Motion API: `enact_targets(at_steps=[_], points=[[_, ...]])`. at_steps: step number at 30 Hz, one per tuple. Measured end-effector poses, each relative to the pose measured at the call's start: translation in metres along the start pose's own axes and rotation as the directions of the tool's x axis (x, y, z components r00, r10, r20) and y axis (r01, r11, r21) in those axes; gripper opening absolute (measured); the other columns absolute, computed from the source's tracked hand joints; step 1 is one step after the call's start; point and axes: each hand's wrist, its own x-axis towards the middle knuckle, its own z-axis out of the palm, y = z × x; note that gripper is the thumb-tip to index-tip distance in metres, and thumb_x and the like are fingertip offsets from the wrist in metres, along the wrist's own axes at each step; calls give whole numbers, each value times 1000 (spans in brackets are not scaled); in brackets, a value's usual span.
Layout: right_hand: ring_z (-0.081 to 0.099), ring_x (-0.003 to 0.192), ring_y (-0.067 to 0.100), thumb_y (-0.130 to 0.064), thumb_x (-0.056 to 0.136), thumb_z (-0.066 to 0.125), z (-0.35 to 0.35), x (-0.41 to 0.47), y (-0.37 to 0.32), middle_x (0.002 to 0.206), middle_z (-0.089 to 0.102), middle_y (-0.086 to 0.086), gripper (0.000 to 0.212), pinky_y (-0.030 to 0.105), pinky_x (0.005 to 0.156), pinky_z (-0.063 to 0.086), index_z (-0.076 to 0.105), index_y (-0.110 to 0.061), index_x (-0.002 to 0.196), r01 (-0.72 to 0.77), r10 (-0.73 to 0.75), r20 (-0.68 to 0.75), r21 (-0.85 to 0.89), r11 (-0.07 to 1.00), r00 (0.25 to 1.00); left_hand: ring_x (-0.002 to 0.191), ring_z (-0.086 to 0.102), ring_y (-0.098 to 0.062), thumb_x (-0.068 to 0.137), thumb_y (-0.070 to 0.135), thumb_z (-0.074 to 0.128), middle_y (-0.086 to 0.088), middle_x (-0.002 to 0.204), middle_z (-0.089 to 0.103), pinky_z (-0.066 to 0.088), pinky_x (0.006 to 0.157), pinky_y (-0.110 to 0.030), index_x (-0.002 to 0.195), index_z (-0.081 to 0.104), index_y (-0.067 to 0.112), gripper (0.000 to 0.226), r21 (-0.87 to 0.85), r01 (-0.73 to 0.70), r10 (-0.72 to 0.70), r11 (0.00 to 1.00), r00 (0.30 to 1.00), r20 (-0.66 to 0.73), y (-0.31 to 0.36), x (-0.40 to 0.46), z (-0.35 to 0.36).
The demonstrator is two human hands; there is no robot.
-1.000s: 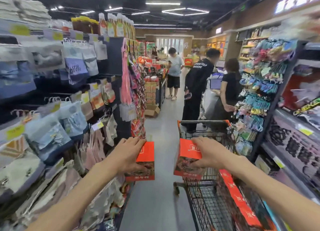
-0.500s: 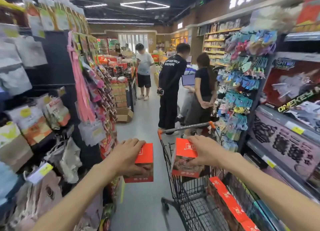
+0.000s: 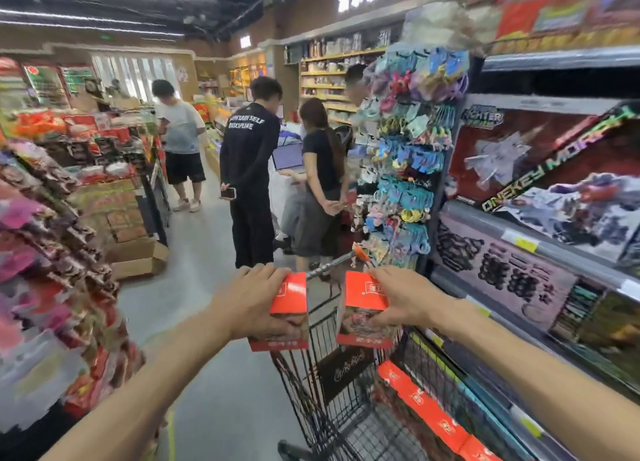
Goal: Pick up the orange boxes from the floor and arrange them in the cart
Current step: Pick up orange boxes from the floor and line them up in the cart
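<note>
My left hand (image 3: 254,301) grips an orange box (image 3: 290,296) by its left side, held upright above the left edge of the black wire cart (image 3: 332,408). My right hand (image 3: 403,299) grips a second orange box (image 3: 362,304) by its right side, over the cart's basket. The two boxes hang side by side with a narrow gap between them. Inside the cart a row of orange boxes (image 3: 429,412) lies along the right wall. The cart's handle (image 3: 332,265) with an orange end cap shows just beyond the boxes.
Shelves of packaged goods (image 3: 52,252) line the left of the aisle; toy shelves (image 3: 540,218) and a rack of hanging items (image 3: 405,169) stand close on the right. Three people (image 3: 249,169) stand ahead in the aisle. Cardboard cartons (image 3: 135,256) sit on the floor at left.
The view has swung right and the cart now sits more under my hands. Both hands have carried their boxes closer together, over the cart.
</note>
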Motion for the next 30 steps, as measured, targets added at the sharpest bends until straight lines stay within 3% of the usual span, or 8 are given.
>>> enact_targets(at_steps=[5,10,14,20,25,30], points=[[56,103,21,-82,59,63,12,19,31,117,57,0,99,36,86,49,41,-19,132,-183,183,39,-22,983,982,121,47,-20,56,92,57,7,130,49,34,103,-38,146,32,25,115,21,-216,217,976,976,-25,-27,89,21],[55,110,24,-83,56,57,14,5,53,123,57,3,103,41,89,48,40,-20,136,-403,402,40,3,915,915,115,50,-23,55,90,57,2,127,52,38,97,-41,145,35,22,115,33,-399,399,916,917,12,-27,175,42],[54,116,29,-83,54,48,14,-26,65,128,55,7,113,39,93,44,38,-14,143,-555,556,35,-33,831,831,122,47,-23,59,88,59,1,133,50,36,98,-40,145,35,21,112,-15,-542,542,840,840,18,-2,225,60],[52,117,26,-75,65,69,19,-89,82,129,55,4,103,40,95,45,36,-18,144,-740,741,56,-49,671,669,131,43,-27,62,88,59,-2,139,48,34,109,-44,149,30,18,116,-99,-715,719,692,695,13,67,278,86],[53,115,27,-75,66,70,26,-138,95,127,54,5,102,41,94,46,37,-17,143,-849,852,73,-77,523,519,129,43,-26,63,87,60,-1,138,46,36,103,-42,149,29,18,114,-134,-797,804,588,595,-7,127,302,105],[53,115,27,-77,64,69,53,-180,110,126,55,4,101,39,92,45,39,-18,141,-897,896,95,-52,439,433,122,47,-25,60,91,55,1,129,49,37,99,-42,146,32,19,115,-139,-849,858,510,514,8,172,325,139]])
